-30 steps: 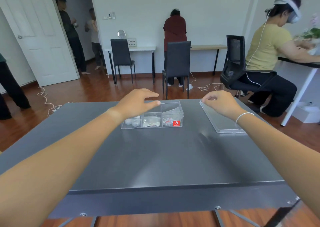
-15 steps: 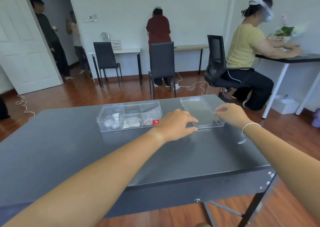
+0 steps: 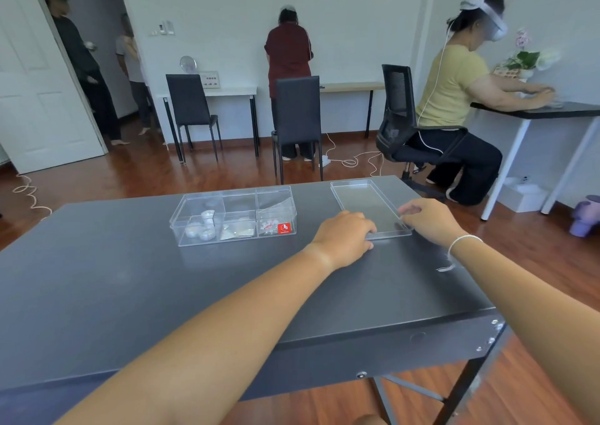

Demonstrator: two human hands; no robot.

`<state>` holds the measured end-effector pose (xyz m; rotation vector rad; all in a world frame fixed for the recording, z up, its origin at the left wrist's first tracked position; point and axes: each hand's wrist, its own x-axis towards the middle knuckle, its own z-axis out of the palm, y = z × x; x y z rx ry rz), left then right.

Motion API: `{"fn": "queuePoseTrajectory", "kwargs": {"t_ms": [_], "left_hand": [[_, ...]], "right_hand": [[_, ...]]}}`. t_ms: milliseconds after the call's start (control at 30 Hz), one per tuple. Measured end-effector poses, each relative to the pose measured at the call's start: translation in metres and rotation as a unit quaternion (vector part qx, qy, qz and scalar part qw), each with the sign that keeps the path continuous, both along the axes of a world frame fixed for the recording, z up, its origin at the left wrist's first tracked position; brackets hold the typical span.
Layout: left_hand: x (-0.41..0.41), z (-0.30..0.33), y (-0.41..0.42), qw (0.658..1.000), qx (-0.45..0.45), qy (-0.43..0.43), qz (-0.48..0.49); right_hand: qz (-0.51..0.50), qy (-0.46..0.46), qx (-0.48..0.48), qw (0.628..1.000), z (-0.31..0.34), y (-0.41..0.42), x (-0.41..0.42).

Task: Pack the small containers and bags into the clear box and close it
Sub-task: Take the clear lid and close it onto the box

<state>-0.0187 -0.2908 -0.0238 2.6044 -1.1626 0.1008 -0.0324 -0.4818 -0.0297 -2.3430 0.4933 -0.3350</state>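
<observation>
Head view: the clear lid (image 3: 367, 205), long axis running away from the person, was gripped at its near corners by both hands' curled fingers (image 3: 363, 226), right of the filled clear box (image 3: 233, 215) on the surface (image 3: 130, 278).

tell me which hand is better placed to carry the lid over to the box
Left, probably. Both hands touch the clear lid's near edge: the left hand at the corner closer to the clear box, the right hand at the far corner. The box sits to the left, so the left hand leads.
</observation>
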Motion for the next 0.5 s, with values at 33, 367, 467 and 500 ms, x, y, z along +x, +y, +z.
{"fn": "queuePoseTrajectory", "kwargs": {"t_ms": [33,367,467,500], "left_hand": [[0.0,-0.001,-0.002,1.0,-0.005,0.002,0.004],[0.003,0.005,0.004,0.997,-0.07,-0.001,0.028],[0.01,0.017,0.017,0.992,-0.125,-0.013,0.032],[0.013,0.022,0.021,0.989,-0.145,-0.015,0.032]], "right_hand": [[0.002,0.003,0.002,1.0,0.0,0.0,0.0],[0.016,-0.037,0.062,0.997,0.001,-0.001,-0.001],[-0.002,-0.076,0.131,0.988,0.006,0.005,0.001],[-0.008,-0.083,0.153,0.985,0.008,0.007,0.001]]}}
